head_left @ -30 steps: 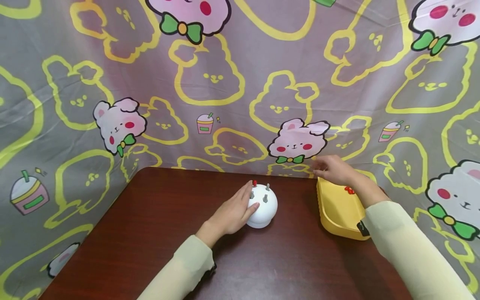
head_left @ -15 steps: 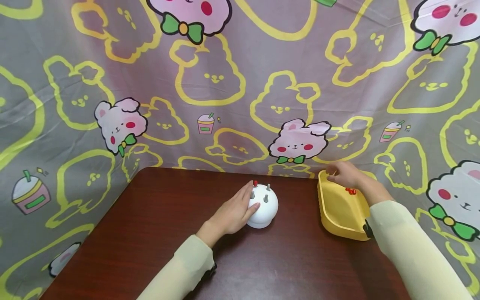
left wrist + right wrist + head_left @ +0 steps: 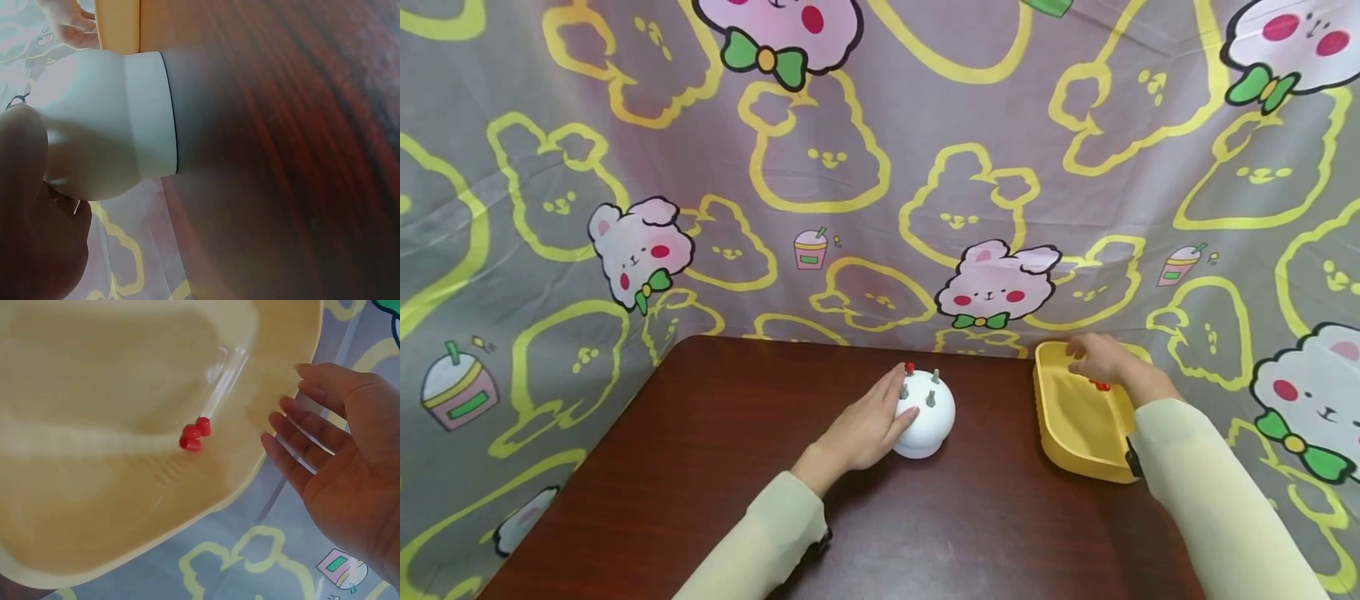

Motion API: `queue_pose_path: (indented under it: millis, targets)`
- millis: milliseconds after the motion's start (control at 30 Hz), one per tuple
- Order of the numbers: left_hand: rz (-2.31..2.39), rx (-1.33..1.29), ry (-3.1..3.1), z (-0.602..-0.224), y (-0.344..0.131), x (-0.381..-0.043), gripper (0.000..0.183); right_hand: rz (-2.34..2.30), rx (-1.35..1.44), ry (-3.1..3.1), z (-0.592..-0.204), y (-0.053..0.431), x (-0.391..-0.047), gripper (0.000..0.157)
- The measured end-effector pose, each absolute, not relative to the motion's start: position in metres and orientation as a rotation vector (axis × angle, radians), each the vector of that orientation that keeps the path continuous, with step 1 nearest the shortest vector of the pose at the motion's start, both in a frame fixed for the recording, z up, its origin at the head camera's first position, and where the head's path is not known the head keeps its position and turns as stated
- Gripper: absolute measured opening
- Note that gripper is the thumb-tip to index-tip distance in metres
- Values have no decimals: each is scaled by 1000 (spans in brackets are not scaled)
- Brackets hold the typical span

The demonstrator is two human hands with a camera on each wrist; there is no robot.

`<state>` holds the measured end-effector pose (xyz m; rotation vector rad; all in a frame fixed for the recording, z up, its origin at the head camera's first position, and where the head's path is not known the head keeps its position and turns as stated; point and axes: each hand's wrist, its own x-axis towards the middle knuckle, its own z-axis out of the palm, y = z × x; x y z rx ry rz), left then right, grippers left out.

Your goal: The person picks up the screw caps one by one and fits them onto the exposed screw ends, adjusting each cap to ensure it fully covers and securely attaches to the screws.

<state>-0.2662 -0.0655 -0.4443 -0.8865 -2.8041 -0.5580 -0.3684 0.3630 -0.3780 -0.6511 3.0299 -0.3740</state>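
A white dome stands on the table with several grey metal posts on top. One post at its far left wears a small red cap. My left hand holds the dome's left side, fingers along the far flank and thumb on the near face; the left wrist view shows the dome's smooth base on the wood. Over the yellow tray hovers my right hand, fingers loosely bent, nothing between them. In the right wrist view, three red caps lie clustered inside the tray near those fingertips.
The dark brown wooden table reaches back to a grey patterned curtain, which also runs along both sides. The tray sits near the table's back right, its raised wall facing the dome.
My right hand has come down from above the tray's back left corner and shifted right, closer over the red caps. The left hand and the dome have stayed put.
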Motion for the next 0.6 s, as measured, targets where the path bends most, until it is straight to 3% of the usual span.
queue_pose_path:
  millis: [600]
  targets:
    - [-559,-887,-2808,-444,-64,-267,75,-172,-488,2942,-393,381,-373,38]
